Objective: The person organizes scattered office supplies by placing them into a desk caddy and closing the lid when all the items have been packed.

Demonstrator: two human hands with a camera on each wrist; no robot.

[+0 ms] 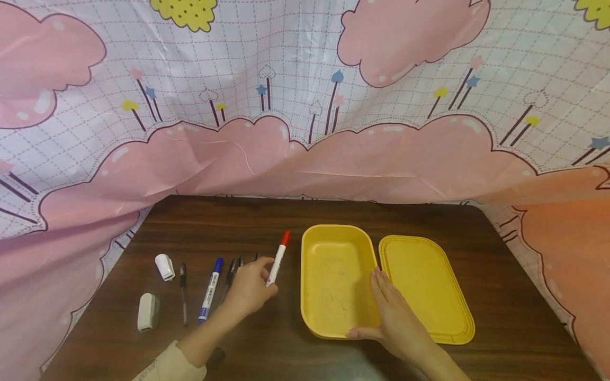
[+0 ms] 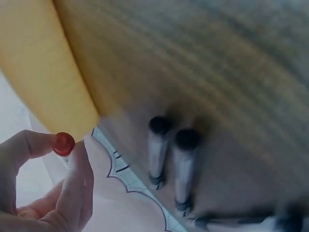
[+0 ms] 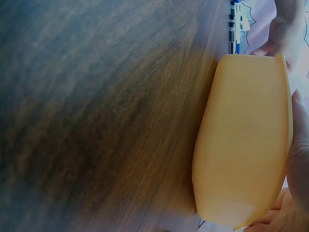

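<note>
My left hand (image 1: 249, 286) pinches a white marker with a red cap (image 1: 278, 262) between thumb and fingertips, just left of a yellow plastic box (image 1: 333, 275). In the left wrist view only the marker's round red end (image 2: 63, 144) shows, end-on. The fingers of my right hand (image 1: 397, 317) lie straight along the box's right rim, with the thumb at its near edge. The box's outer wall (image 3: 241, 140) fills much of the right wrist view. No contents show inside it. Behind my left hand, several dark-tipped pens (image 1: 231, 275) are partly hidden.
A yellow lid (image 1: 426, 288) lies flat to the box's right. Left of my left hand are a blue-capped marker (image 1: 210, 291), a black pen (image 1: 183, 293) and two small white objects, an upper one (image 1: 164, 267) and a lower one (image 1: 146, 312). A patterned curtain (image 1: 305, 159) borders the wooden table's far side.
</note>
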